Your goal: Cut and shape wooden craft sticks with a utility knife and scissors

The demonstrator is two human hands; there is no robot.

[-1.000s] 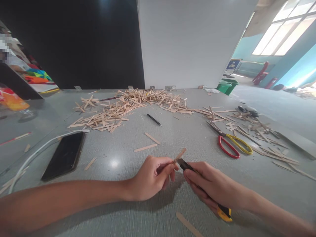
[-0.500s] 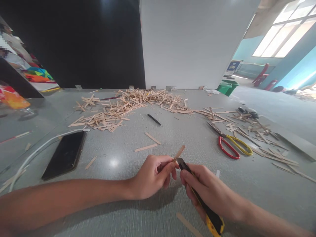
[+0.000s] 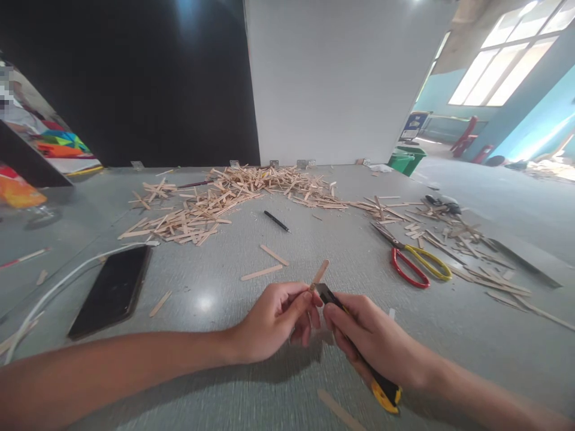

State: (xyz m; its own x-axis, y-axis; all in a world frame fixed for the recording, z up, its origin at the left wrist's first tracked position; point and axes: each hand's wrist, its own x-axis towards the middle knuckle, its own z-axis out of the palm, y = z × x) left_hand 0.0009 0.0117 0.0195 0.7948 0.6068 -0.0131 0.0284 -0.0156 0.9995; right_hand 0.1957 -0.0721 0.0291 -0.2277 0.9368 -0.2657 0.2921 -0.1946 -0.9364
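Note:
Pinched between the thumb and fingers of my left hand (image 3: 274, 323) is a wooden craft stick (image 3: 321, 271), its rounded end pointing up and away from me. My right hand (image 3: 371, 335) is wrapped around a black and yellow utility knife (image 3: 380, 383). The knife's tip is right beside the stick, close to my left fingertips; whether the blade touches the wood I cannot tell. Two loose craft sticks (image 3: 262, 272) lie on the table just beyond my left hand. Another stick (image 3: 339, 410) rests near the table's front, below my hands.
A large heap of craft sticks (image 3: 202, 209) spreads along the back, with a pen (image 3: 277, 221) before it. Scissors (image 3: 411, 257) with red and yellow handles lie at right, near wood scraps (image 3: 471, 245). A phone (image 3: 110, 293) and white cable (image 3: 58, 281) lie at left.
The whole view has shifted slightly. Both hands keep their grips on the stick and the knife, and the stick stands a little steeper than before.

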